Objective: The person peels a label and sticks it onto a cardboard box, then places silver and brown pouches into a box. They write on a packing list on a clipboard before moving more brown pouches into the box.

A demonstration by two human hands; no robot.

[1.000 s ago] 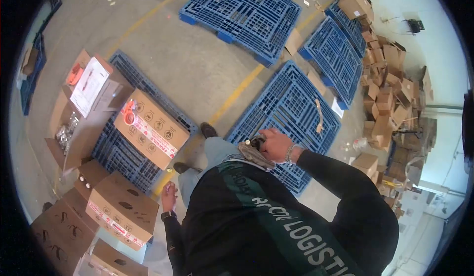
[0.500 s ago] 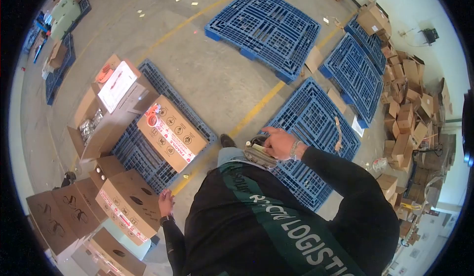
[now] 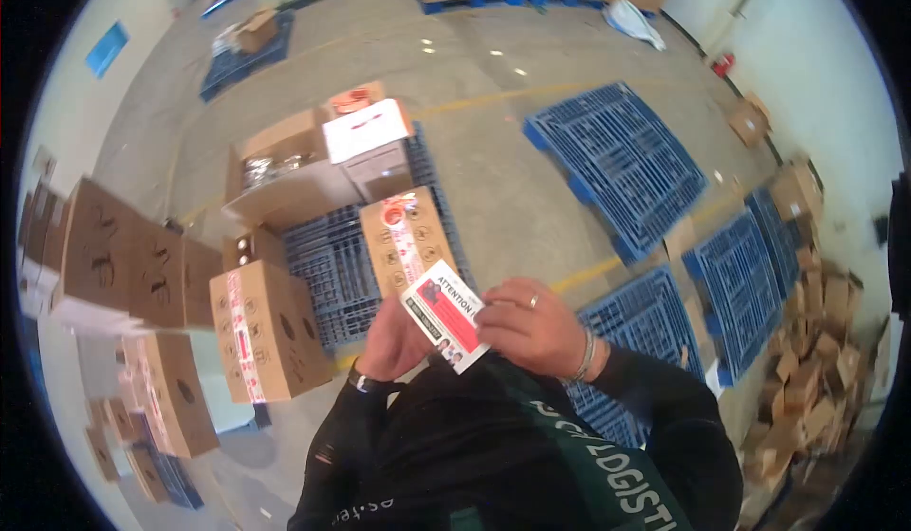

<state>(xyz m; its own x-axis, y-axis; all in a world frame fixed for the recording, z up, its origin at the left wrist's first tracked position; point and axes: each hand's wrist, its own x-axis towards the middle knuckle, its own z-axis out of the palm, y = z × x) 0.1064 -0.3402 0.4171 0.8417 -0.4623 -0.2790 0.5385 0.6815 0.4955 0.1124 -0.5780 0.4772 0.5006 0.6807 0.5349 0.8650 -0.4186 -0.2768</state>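
Note:
A white label with a red panel and the word "ATTENTION" [image 3: 444, 316] is held up in front of my body. My left hand [image 3: 391, 339] holds its left edge from below, the fingers partly hidden behind it. At the label's right edge, my right hand [image 3: 533, 330] pinches it with bent fingers. Just beyond the label, a taped carton [image 3: 403, 237] with a roll of orange-red tape on its top lies on a blue pallet [image 3: 332, 270].
An open carton [image 3: 285, 194] with silvery contents stands beyond at the left. Taped cartons [image 3: 266, 332] stand nearer on the left. Blue pallets [image 3: 617, 166] lie at the right, beside a heap of crumpled cardboard [image 3: 811, 379].
My hands have come together in front of me, and the label is now between them. The view has turned, and the pallets appear further right.

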